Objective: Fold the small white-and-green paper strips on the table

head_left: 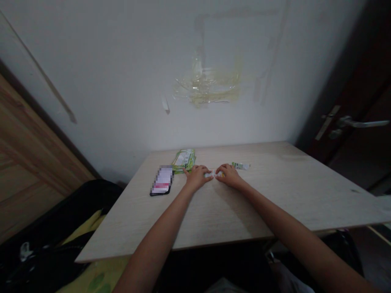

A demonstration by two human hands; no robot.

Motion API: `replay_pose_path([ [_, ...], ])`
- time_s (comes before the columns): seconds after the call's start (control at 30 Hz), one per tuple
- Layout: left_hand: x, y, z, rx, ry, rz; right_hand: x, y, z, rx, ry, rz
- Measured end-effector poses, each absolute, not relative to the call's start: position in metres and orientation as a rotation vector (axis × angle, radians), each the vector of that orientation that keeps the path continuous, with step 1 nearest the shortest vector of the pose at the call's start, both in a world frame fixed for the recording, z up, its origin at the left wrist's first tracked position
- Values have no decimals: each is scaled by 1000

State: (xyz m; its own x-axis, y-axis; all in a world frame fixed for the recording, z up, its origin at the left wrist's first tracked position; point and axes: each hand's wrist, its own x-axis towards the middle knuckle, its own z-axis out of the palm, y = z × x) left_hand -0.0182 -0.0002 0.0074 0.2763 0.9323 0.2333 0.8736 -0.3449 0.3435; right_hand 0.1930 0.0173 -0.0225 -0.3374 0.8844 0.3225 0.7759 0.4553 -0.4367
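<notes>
Both my hands meet over a small, flat, whitish packet (pixel 214 173) with printing and a bit of yellow at its right end, low on the table. My left hand (pixel 197 176) pinches its left end between thumb and fingers. At the right end, my right hand (pixel 229 175) grips it the same way. The fingers cover both ends, so its exact kind cannot be made out. Just left of my left hand lies a pile of green and white packets (pixel 184 158). Beyond my right hand rests a small green and white sachet (pixel 240 166).
A phone (pixel 162 180) with a blurred screen lies at the left of the pale wooden table (pixel 293 191). Behind the table rises a white wall (pixel 137 73) with peeling tape (pixel 214 87). A dark door with a metal handle (pixel 363 123) stands at right.
</notes>
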Motion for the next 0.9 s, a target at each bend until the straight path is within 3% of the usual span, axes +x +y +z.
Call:
replay_pose_path([
  [0.37,-36,5,10,2425,1609,351,211,26,-19,-1278,-2293,412],
  [0.9,-41,-5,9,2427,1640,444,224,18,-20,-1086,-2333,407],
])
